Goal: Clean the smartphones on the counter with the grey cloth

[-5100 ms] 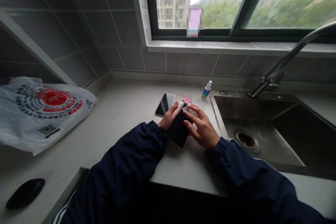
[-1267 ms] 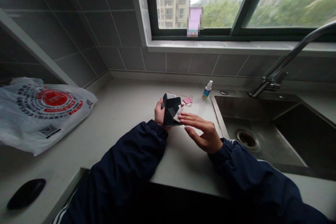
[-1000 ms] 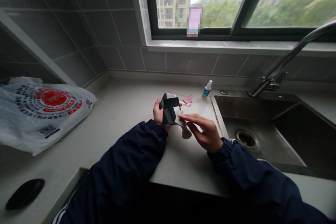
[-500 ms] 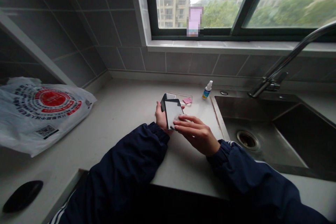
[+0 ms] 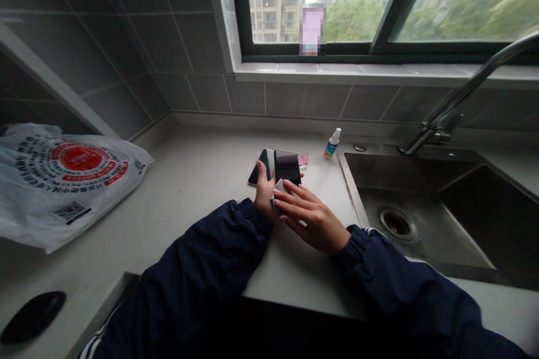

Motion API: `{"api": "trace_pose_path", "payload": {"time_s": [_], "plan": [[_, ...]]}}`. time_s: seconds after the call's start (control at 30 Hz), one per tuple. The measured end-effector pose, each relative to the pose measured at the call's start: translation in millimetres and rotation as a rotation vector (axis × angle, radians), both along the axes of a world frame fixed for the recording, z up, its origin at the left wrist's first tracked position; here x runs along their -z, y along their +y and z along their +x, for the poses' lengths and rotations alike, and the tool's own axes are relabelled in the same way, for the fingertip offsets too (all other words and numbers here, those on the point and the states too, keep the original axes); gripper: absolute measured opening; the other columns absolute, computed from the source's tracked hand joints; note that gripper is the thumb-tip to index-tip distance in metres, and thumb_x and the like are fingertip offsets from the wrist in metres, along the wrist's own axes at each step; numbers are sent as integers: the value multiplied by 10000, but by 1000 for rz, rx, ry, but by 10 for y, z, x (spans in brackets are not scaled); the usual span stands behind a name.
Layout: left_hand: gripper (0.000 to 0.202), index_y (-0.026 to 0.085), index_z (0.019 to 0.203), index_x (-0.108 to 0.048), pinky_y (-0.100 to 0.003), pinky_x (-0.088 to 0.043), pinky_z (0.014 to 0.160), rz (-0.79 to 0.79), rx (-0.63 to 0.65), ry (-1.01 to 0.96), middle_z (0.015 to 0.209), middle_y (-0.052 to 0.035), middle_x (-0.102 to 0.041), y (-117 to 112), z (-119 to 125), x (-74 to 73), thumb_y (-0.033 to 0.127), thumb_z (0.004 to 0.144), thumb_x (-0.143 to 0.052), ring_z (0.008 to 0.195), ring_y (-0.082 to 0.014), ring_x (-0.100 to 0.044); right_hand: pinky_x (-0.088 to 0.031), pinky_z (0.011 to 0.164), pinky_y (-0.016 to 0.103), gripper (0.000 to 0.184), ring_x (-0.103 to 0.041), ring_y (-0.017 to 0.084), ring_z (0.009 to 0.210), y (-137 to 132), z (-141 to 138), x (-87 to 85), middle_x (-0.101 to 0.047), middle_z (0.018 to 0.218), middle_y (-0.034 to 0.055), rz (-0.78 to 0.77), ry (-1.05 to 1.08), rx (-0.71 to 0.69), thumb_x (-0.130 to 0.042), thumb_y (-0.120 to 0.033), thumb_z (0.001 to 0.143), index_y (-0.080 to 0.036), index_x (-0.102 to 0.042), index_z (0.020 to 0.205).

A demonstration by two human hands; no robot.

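My left hand [image 5: 263,195] grips a phone [image 5: 288,166] from below and the side, its dark screen facing up. Over the near end of that screen lies my right hand [image 5: 314,216], fingers together, pressing a small pale wiping cloth [image 5: 279,185] on the glass. My right fingers partly cover the cloth and the phone's lower part. Just left of the held phone, a second phone [image 5: 259,169] lies on the counter. Behind the held phone are a pink piece [image 5: 302,160] and a clear phone case [image 5: 307,153], both partly hidden.
A small spray bottle [image 5: 332,144] with a white cap stands near the sink [image 5: 425,179]. A chrome faucet [image 5: 433,126] rises behind the sink. On the left of the counter [image 5: 197,165] lies a white plastic bag [image 5: 71,179], with a black oval object [image 5: 33,317] nearer me.
The held phone has tilted, so its screen now looks dark instead of bright. It has shifted slightly right, showing more of the second phone. My right hand stays on the screen with the cloth.
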State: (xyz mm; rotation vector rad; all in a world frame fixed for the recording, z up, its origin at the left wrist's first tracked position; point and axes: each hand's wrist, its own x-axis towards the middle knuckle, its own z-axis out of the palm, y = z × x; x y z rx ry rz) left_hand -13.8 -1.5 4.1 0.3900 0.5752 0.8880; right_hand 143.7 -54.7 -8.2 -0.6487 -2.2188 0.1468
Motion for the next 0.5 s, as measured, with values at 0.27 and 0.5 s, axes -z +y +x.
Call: {"api": "trace_pose_path", "payload": {"time_s": [0.27,0.5], "plan": [[1097,50,1364,-647,-458,-527,1059,-15,26,-105,1110,-235,-750,-110,132,-54,903,899,-136,1150,-347,-714,-377,1235,648,546,-297,334,1588,15,38,-24,-492,1629,87,-94,-54,137,-528,-230,1064,-294,-463,1602],[797,158,1548,-514,-442,-422,1192,149,17,-124,1360,-178,-694,-154,218,-40,682,1053,-173,1355,-300,-618,-322,1214,714,629,-188,350,1619,89,97,34,-334,1714,111,-156,-84,252,-463,-331,1097,-314,-248,1688]]}}
